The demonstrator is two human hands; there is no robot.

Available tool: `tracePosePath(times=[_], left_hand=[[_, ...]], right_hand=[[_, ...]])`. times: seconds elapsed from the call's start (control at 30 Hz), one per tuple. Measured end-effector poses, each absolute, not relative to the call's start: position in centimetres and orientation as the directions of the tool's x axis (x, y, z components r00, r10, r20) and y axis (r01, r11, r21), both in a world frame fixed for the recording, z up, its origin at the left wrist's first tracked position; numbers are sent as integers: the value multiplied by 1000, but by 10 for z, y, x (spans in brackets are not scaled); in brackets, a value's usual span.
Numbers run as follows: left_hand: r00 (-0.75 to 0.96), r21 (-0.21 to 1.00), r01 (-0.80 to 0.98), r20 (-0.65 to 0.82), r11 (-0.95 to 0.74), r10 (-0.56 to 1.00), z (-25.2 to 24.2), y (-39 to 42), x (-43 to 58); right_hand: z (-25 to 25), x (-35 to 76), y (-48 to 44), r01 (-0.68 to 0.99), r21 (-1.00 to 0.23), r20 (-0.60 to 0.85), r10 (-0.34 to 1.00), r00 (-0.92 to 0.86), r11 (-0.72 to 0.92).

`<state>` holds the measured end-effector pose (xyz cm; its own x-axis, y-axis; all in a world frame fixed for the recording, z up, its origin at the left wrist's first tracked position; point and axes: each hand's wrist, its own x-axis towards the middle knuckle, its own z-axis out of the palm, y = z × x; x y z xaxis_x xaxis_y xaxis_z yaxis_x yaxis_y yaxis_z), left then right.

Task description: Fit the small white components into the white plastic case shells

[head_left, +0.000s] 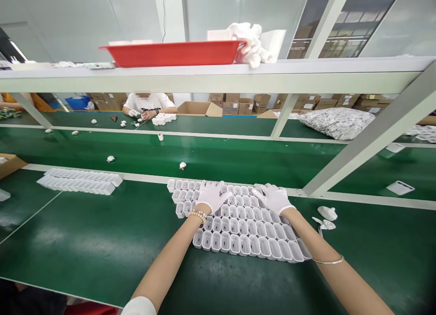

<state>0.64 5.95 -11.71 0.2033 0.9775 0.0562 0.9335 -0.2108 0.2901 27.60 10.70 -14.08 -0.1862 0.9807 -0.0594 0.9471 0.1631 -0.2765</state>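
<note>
Dozens of cups sit under and between the left hand, fingers spread, and right hand, loosely spread too (some nearer ones show little dark marks inside, btw).

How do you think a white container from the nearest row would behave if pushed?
The white container looks thin-walled and hollow, so probably light. Its boxy shape suggests sliding rather than rolling. Packed closely, it would likely nudge others along.
</note>
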Motion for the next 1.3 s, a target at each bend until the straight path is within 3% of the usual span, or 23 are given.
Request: tracePosePath(times=[0.2, 0.4, 0.67, 0.93, 1.3], left_hand=[[208, 331, 919, 61, -216, 976, -101, 74, -16], [170, 332, 927, 38, -173, 985, -94, 69, -45], [75, 329, 941, 29, -81, 997, -109, 32, -62], [42, 359, 932, 6, -41, 999, -110, 54, -64], [34, 506, 862, -11, -24, 999, -103, 77, -52]], right_hand=[[-125, 306, 112, 763, -624, 65, 984, -165, 169], [-134, 324, 106, 627, -772, 84, 994, -66, 107], [-153, 321, 99, 574, -817, 46, 999, -16, 47], [-158, 322, 92, 558, -829, 44, 999, 11, 30], [-166, 326, 95, 603, -796, 58, 998, -15, 56]])
